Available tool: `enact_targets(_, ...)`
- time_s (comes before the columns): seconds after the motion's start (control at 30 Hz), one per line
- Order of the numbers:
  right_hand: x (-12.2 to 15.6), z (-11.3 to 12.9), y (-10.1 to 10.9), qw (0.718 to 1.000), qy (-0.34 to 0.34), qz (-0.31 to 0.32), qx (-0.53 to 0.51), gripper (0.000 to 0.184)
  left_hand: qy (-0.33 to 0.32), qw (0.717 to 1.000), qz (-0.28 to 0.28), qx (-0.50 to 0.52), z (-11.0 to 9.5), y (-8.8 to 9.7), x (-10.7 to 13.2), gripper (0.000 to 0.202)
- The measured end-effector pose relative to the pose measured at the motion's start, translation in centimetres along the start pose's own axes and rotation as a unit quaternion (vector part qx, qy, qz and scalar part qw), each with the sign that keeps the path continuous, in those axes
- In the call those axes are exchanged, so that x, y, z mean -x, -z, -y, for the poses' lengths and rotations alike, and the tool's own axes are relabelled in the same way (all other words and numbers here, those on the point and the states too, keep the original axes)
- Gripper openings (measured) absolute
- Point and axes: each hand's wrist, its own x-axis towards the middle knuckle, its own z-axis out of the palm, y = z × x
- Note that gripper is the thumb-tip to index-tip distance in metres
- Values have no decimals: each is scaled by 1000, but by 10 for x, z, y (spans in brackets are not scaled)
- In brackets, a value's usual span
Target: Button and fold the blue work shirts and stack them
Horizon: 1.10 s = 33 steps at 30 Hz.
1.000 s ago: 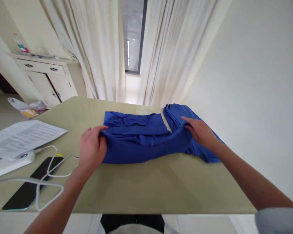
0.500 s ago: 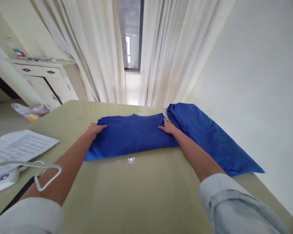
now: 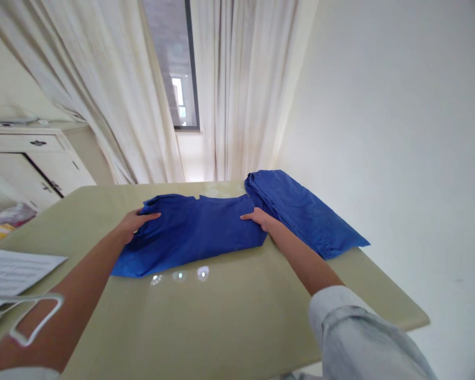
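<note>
A folded blue cloth (image 3: 193,235) lies across the middle of a pale green table (image 3: 229,311). My left hand (image 3: 134,222) rests on its left end with the fingers stretched out flat. My right hand (image 3: 259,218) presses its right end, fingers flat and pointing left. Just right of that hand sits a stack of folded blue cloths (image 3: 301,211), reaching to the table's right edge.
A printed sheet of paper (image 3: 11,272) and a white cable (image 3: 31,316) lie at the table's left. A white cabinet (image 3: 27,158) stands at the back left. Cream curtains (image 3: 221,89) hang behind the table, a white wall at the right.
The bunched cloth has been folded over and laid flat. Both hands moved from gripping its ends to resting flat on them. The view has swung to the right.
</note>
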Motion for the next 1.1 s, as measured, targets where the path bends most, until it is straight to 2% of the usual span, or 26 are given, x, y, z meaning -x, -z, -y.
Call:
enact_targets(0.07,38,-10,18,998,24,31,-56,56,56,994,22,88,-13,8,11,48)
enact_targets(0.13,82,-21,52,989,73,77,-102,55,106,980,71,154,-25,9,32,49)
enact_targets(0.17,104,-25,75,987,95,89,-92,56,122,972,110,165,-30,5,46,51)
enact_targets(0.23,140,-24,130,988,128,82,-4,56,148,954,190,181,-37,-15,85,58)
enact_targets(0.3,160,-10,189,978,158,80,111,51,152,931,243,225,-41,-48,134,67)
enact_targets(0.37,161,17,246,960,176,72,206,34,166,899,269,304,-48,-87,184,70)
enact_targets(0.4,153,34,272,952,183,42,242,23,171,882,276,343,-54,-107,206,71)
enact_targets(0.47,125,77,313,941,193,-73,267,12,172,856,291,391,-73,-148,239,71)
enact_targets(0.53,83,122,335,929,202,-205,234,15,146,852,286,414,-102,-191,256,74)
enact_targets(0.6,39,157,334,895,265,-270,235,16,117,849,248,453,-133,-237,259,77)
enact_targets(0.67,0,168,307,859,306,-315,262,21,85,835,228,494,-158,-285,254,79)
enact_targets(0.7,-16,162,285,849,311,-324,278,27,87,827,244,499,-164,-307,251,83)
enact_targets(0.73,-29,149,260,826,296,-355,322,33,116,826,273,479,-166,-326,247,88)
enact_targets(0.77,-41,129,234,814,243,-367,377,40,162,831,307,435,-163,-342,243,91)
enact_targets(0.8,-50,103,207,813,190,-346,429,50,211,834,333,385,-155,-354,240,91)
enact_targets(0.87,-63,45,163,833,151,-286,449,58,273,838,358,309,-133,-367,233,82)
enact_targets(0.93,-69,-6,137,850,115,-249,450,49,274,842,355,299,-109,-368,225,70)
enact_targets(1.0,-68,-38,134,859,104,-233,444,52,243,855,342,305,-93,-363,213,60)
enact_targets(1.1,-55,-54,165,865,111,-229,433,59,208,888,289,292,-90,-359,184,58)
